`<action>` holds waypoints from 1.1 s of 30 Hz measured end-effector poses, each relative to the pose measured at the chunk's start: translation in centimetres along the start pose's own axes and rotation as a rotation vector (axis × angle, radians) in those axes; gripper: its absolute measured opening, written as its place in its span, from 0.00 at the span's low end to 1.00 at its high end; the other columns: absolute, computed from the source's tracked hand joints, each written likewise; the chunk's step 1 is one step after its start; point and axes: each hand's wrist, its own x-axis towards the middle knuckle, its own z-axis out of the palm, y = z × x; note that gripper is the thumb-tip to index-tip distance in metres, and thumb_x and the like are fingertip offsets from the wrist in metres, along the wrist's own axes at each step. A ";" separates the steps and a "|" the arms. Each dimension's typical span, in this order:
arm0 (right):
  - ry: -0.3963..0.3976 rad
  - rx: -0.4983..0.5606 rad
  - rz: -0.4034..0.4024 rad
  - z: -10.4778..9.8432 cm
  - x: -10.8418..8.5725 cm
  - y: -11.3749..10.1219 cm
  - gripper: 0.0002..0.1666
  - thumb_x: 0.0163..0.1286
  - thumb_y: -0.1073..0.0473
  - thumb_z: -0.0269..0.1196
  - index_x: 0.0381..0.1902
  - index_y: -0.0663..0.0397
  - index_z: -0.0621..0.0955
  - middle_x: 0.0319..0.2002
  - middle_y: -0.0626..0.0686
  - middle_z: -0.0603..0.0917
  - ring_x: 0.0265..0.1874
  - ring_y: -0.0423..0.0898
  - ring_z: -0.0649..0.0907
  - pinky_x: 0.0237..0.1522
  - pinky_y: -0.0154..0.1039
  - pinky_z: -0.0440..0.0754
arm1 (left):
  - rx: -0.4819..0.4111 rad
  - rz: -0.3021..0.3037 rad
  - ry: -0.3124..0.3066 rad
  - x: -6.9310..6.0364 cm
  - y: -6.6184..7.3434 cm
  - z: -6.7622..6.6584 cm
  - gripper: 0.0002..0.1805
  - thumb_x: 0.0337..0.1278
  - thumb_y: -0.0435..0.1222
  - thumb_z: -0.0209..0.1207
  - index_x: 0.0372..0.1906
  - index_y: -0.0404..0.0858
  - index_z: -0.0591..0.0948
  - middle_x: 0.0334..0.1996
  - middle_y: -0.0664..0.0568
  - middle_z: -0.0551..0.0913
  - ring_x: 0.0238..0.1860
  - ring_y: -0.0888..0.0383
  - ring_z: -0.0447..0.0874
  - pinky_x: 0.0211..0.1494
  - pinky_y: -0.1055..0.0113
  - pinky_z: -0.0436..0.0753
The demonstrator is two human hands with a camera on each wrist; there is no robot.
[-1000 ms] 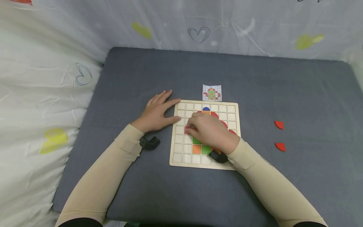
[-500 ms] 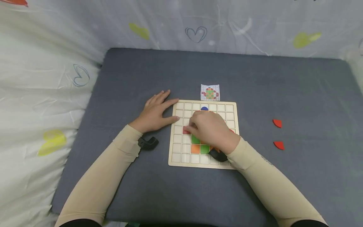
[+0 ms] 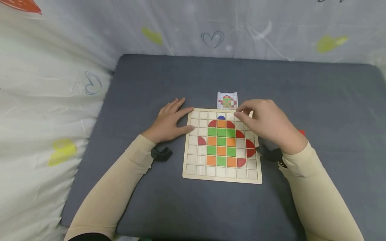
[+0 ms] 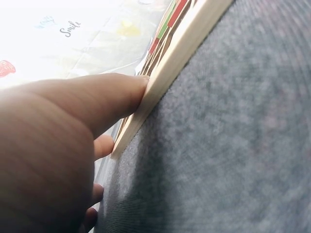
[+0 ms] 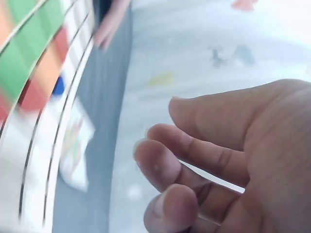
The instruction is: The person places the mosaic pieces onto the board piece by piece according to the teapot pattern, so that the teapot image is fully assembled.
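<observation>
A wooden grid board (image 3: 221,172) bears green, orange, red and blue tiles set in its cells. On its left side a red quarter-circle tile (image 3: 202,140) lies in a cell, apart from the other tiles. My left hand (image 3: 167,124) rests at the board's left edge, fingers spread. In the left wrist view its thumb (image 4: 116,97) touches the wooden rim. Over the upper right of the board hovers my right hand (image 3: 268,124); the right wrist view shows loosely bent fingers (image 5: 160,165) with nothing between them and the thumb.
A small printed card (image 3: 227,100) with a coloured pattern lies just behind the board. To the right, a loose red piece (image 3: 302,133) shows partly past my right hand. A white curtain (image 3: 187,26) hangs beyond the grey table (image 3: 169,204).
My right hand has left the red quarter-circle tile on the board's left side and moved right and up, uncovering the tiles. The left hand stays at the board's edge.
</observation>
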 end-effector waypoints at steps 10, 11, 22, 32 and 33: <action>-0.020 -0.120 0.126 -2.3 -4.0 7.8 0.14 0.77 0.52 0.66 0.49 0.55 0.89 0.37 0.52 0.87 0.20 0.46 0.75 0.27 0.42 0.74 | 0.010 -0.005 0.004 0.3 0.5 -0.1 0.42 0.69 0.60 0.62 0.82 0.53 0.66 0.86 0.48 0.46 0.86 0.46 0.37 0.84 0.40 0.39; -0.018 -0.131 0.131 -2.4 -4.5 8.5 0.14 0.77 0.52 0.66 0.49 0.56 0.89 0.37 0.52 0.87 0.20 0.45 0.75 0.26 0.41 0.73 | 0.008 -0.004 0.001 0.4 0.5 0.0 0.42 0.69 0.60 0.62 0.82 0.53 0.66 0.86 0.47 0.46 0.86 0.46 0.37 0.84 0.40 0.39; -0.084 -0.221 0.210 -3.6 -8.1 13.4 0.20 0.70 0.66 0.70 0.59 0.67 0.83 0.52 0.71 0.77 0.42 0.65 0.83 0.37 0.60 0.81 | -0.030 -0.010 0.003 0.2 0.8 0.2 0.41 0.68 0.59 0.63 0.81 0.51 0.68 0.86 0.47 0.47 0.86 0.47 0.37 0.85 0.42 0.38; -0.053 -0.198 0.195 -3.5 -8.4 15.0 0.16 0.68 0.63 0.73 0.49 0.67 0.86 0.38 0.62 0.85 0.33 0.55 0.84 0.33 0.50 0.80 | -0.032 -0.020 0.006 0.0 0.9 -0.2 0.41 0.68 0.58 0.64 0.81 0.51 0.68 0.86 0.48 0.47 0.86 0.47 0.37 0.85 0.42 0.38; -0.054 -0.188 0.187 -3.4 -8.3 15.0 0.15 0.67 0.62 0.73 0.48 0.66 0.86 0.36 0.60 0.86 0.32 0.53 0.84 0.33 0.48 0.80 | -0.029 -0.020 0.005 0.0 0.8 -0.2 0.41 0.68 0.58 0.64 0.81 0.51 0.68 0.86 0.48 0.47 0.86 0.47 0.37 0.85 0.42 0.38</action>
